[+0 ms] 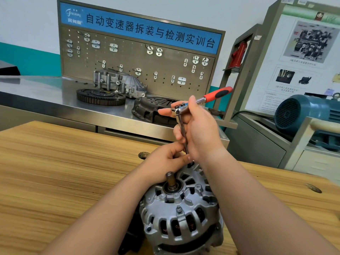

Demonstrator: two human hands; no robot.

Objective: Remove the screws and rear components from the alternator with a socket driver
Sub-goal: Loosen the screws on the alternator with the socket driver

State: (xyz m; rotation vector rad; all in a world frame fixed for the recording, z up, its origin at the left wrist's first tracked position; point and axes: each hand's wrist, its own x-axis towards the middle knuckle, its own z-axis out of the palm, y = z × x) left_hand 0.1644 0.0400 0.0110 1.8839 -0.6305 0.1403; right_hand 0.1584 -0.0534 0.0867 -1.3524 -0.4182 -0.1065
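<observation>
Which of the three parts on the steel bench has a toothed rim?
The flat dark flywheel, leftmost; the silver housing behind it and the black clutch cover to its right have no teeth.

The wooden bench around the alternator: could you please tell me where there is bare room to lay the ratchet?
Broad bare bench lies left of the left hand and alternator. A narrower strip is right of the right forearm, toward the knot. It is crowded where the right hand holds the ratchet over the alternator.

A wooden table [55,162] — pale-grained, knotted — carries the alternator [180,214], stood on end.
</observation>
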